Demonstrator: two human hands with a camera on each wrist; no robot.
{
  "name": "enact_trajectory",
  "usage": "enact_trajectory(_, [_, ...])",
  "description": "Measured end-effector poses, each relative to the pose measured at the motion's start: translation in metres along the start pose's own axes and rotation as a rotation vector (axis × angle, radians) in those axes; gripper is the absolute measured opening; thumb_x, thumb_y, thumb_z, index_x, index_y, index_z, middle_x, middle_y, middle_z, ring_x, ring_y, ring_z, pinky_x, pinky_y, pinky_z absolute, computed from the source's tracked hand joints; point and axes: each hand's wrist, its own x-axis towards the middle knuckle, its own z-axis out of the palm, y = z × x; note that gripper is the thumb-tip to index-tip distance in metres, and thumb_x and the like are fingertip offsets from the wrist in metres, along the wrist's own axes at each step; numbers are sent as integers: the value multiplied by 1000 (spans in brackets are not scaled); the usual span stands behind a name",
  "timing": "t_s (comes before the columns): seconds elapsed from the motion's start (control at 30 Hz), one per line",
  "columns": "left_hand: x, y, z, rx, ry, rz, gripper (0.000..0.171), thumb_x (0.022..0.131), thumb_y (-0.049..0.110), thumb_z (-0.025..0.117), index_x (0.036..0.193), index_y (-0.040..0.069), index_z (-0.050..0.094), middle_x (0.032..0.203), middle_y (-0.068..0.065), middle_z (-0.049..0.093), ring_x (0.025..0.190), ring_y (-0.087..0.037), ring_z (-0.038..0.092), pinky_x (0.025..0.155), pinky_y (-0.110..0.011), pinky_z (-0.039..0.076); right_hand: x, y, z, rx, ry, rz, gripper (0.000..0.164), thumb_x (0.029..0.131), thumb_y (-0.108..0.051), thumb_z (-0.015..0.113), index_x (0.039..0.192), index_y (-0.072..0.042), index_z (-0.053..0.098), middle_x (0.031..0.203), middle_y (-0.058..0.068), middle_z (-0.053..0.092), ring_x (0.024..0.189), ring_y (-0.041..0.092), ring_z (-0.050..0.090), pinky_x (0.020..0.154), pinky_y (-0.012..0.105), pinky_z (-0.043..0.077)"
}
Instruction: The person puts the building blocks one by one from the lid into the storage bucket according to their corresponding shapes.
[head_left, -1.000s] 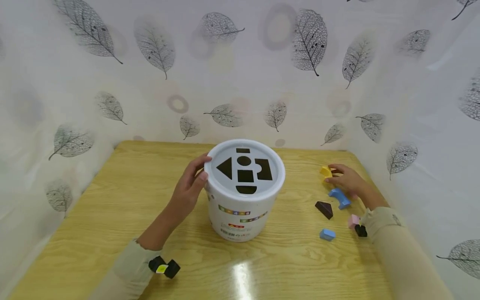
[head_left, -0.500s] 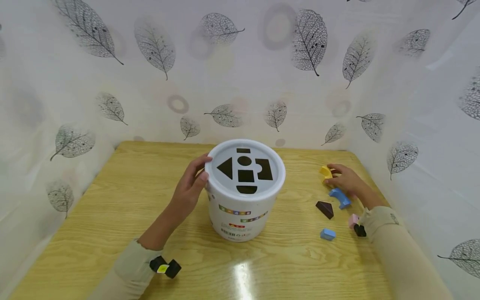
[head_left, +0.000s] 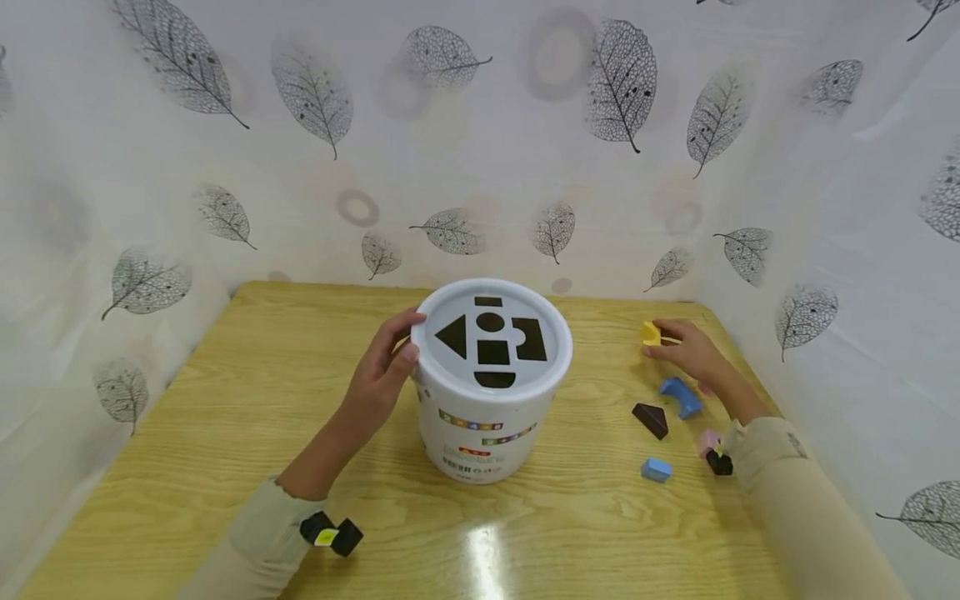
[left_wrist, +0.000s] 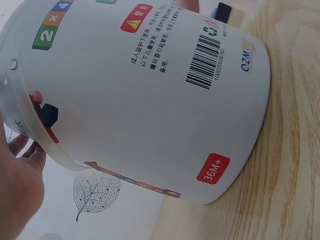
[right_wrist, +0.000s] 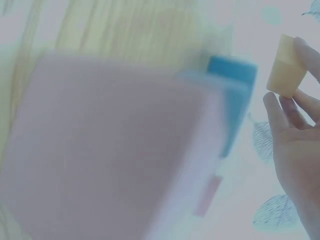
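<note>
A white shape-sorter bucket stands upright on the wooden table, its lid cut with several shaped holes. My left hand holds the lid's left rim, thumb in front and fingers round the side; the left wrist view has fingertips at that rim. Off to the right, my right hand pinches a yellow block with a curved cut-out. Fingers and thumb meet the yellow block from both sides in the right wrist view. Nearest below that hand lies a blue arch block.
Right of the bucket lie a dark triangular block, a light blue block and a pink block beside the right wrist. The pink block looms blurred in the right wrist view. A leaf-patterned curtain surrounds the table.
My right hand has drawn the yellow block slightly up and turned it, away from the blue arch block. The left hand and bucket have stayed in place.
</note>
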Motion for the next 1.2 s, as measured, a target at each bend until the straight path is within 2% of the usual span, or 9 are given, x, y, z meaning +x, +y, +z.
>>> enact_trajectory(0.23, [1,-1,0,-30,7,-1,42,108,18,44,149,12,40,154,-7,39,134,-25,46,104,-22,49,-12,-38,3,28,39,-59,81,97,-42,67,159,-7,28,156,24,27,140,47,40,104,48,51])
enact_trajectory(0.4, [0,-1,1,-55,12,-5,42,107,19,46,148,11,40,154,-5,38,131,-20,46,103,-20,49,-26,-76,8,97,67,-102,70,97,-39,66,156,-16,36,155,10,34,140,31,42,106,31,51])
enact_trajectory(0.6, [0,0,2,-76,10,-4,42,107,18,46,148,10,39,155,-4,37,131,-22,46,102,-20,49,-39,-127,13,124,97,-220,58,98,-29,67,151,-18,45,146,0,42,133,14,44,101,11,47])
enact_trajectory(0.67, [0,0,2,-79,10,-7,42,108,19,46,148,10,39,155,-4,37,131,-21,46,102,-20,49,-42,-141,15,163,92,-257,57,97,-26,68,149,-17,47,144,0,43,129,12,46,98,11,48])
enact_trajectory(0.83, [-2,1,2,-80,8,-3,41,108,20,45,147,11,39,156,-8,35,131,-20,46,102,-21,49,-51,-171,21,247,56,-300,59,96,-21,70,149,-11,47,144,5,41,128,12,52,97,18,53])
enact_trajectory(1.0, [-1,-1,2,-83,16,-16,41,108,18,45,147,10,40,156,-5,36,132,-22,46,103,-21,49,-58,-194,26,276,56,-322,58,95,-19,71,148,-11,48,143,4,42,127,12,54,97,20,54])
enact_trajectory(1.2, [0,0,2,-52,28,-24,41,107,18,46,147,12,40,156,-3,37,133,-24,45,104,-20,48,-65,-218,33,328,18,-390,58,95,-14,71,148,-8,48,143,7,42,126,21,59,95,25,56])
